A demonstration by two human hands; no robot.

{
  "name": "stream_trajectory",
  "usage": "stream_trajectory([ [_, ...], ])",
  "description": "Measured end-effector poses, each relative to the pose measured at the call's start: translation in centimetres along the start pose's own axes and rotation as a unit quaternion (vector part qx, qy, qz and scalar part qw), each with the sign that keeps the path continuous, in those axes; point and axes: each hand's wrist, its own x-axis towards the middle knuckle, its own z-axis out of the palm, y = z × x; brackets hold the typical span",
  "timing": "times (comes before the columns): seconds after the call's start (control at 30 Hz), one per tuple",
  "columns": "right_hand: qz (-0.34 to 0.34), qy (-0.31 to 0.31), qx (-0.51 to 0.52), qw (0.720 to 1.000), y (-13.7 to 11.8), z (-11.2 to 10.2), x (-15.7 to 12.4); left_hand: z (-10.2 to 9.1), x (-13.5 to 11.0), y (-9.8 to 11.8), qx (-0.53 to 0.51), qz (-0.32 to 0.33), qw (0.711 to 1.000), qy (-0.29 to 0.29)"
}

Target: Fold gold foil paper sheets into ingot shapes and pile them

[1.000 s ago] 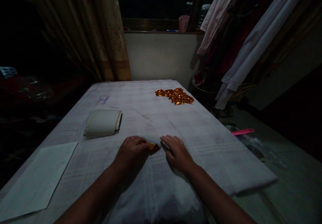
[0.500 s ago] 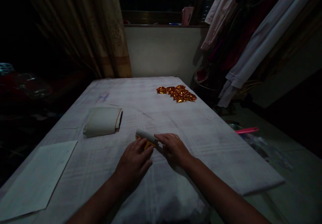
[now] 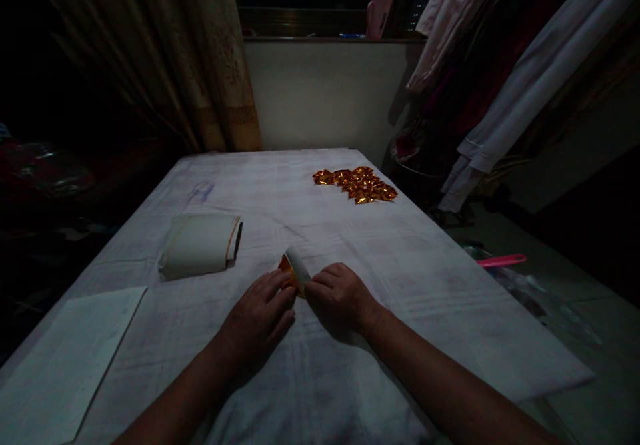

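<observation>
A small sheet of paper point(image 3: 299, 266), pale on one side and shiny gold on the other, is curled over on the cloth between my hands. My left hand point(image 3: 263, 312) rests at its left, fingers lying over the gold part against the cloth. On the right side, my right hand point(image 3: 337, 297) has its fingers closed on the sheet's lower right edge. My fingertips hide the sheet's near end. Farther back at the right lies a cluster of shiny gold folded pieces point(image 3: 367, 185).
A thick folded stack of pale paper point(image 3: 200, 245) lies left of my hands, with a flat white sheet point(image 3: 75, 358) nearer me. Checked cloth covers the table point(image 3: 400, 365). Hanging clothes point(image 3: 530, 92) and a pink-handled item point(image 3: 503, 260) are beyond its right edge.
The paper has turned to a steeper angle and curled up more. My right hand's fingers have closed tighter on its edge, and my left hand has shifted slightly left. The view moved slightly.
</observation>
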Motion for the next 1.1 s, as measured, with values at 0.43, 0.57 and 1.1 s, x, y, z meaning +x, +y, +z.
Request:
stream_trajectory([
  [0.43, 0.008, 0.039, -0.007, 0.999, -1.1, -1.1, -1.0, 0.7, -1.2, 1.0, 0.08, -0.013, 0.996, -0.03],
  [0.57, -0.006, 0.03, 0.011, 0.999, -0.6, -1.1, -1.0, 0.4, -1.1, 1.1, 0.087, -0.009, 0.996, -0.033],
  [1.1, 0.138, -0.052, 0.159, 0.976, -0.2, 0.7, 0.2, 0.7, -1.9, 1.3, 0.063, -0.014, 0.997, -0.033],
])
